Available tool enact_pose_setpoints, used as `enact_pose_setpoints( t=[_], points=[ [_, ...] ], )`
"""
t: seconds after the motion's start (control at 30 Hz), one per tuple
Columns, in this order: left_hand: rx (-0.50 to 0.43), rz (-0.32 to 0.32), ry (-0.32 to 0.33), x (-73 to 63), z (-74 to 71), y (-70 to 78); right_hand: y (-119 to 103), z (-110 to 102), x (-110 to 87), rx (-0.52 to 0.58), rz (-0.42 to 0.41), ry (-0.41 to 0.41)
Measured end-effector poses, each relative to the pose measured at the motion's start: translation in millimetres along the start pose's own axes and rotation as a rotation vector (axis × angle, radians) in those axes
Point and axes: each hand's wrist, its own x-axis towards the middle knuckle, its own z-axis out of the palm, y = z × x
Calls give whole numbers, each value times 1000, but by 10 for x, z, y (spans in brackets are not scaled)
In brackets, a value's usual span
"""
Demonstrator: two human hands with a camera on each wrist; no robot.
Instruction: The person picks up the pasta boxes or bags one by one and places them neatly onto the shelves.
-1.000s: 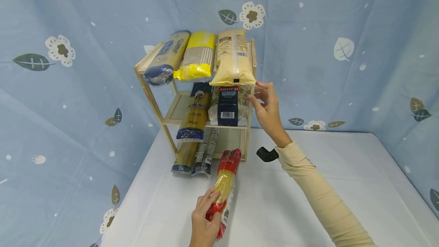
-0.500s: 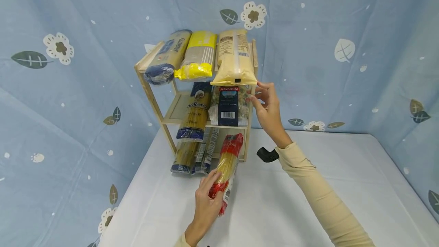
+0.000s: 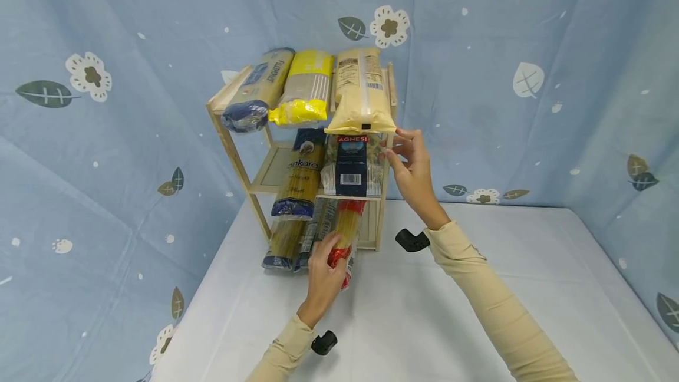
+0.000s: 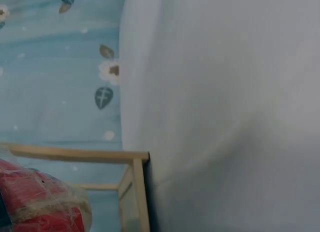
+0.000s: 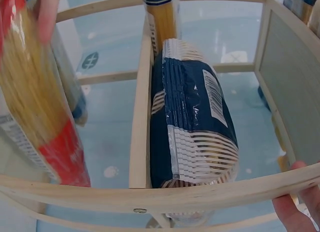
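My left hand (image 3: pixel 326 270) grips the near end of a red-ended spaghetti packet (image 3: pixel 347 226), whose far end reaches into the bottom level of the wooden rack (image 3: pixel 379 223). In the right wrist view the spaghetti packet (image 5: pixel 37 92) slants inside the rack frame at the left. My right hand (image 3: pixel 416 170) holds the rack's right front post, its fingertips (image 5: pixel 290 212) curled on the wood. Beside it, on the middle shelf, stands an Agnesi pasta bag (image 3: pixel 351 164). A red, clear-wrapped package (image 4: pixel 45 202) shows at the lower left of the left wrist view.
On the rack's top lie a blue-ended spaghetti bag (image 3: pixel 260 90), a yellow bag (image 3: pixel 305 84) and a cream bag (image 3: pixel 363 87). An Ankara packet (image 3: pixel 301 173) juts from the middle shelf. Below it, a blue-ended packet (image 3: pixel 285 246) sticks out. White cloth (image 3: pixel 451 311) covers the table.
My left hand has moved forward with the red-ended spaghetti packet, whose far end has gone in under the middle shelf. My right hand has stayed on the rack post.
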Motion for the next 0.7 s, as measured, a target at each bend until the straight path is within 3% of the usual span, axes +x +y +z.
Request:
enact_pose_setpoints(
  t=[0.27,0.47,0.6,0.7],
  points=[
    [22,-27,-43,165,218,-266,23,15,-28,-2,6,11],
    [86,-73,-95,197,330,-464,15,38,-28,14,17,7],
    [102,-44,-122,212,397,-518,-1,37,-21,5,18,2],
    [172,-23,-200,233,453,-539,-9,28,-3,-7,11,5]
  ],
)
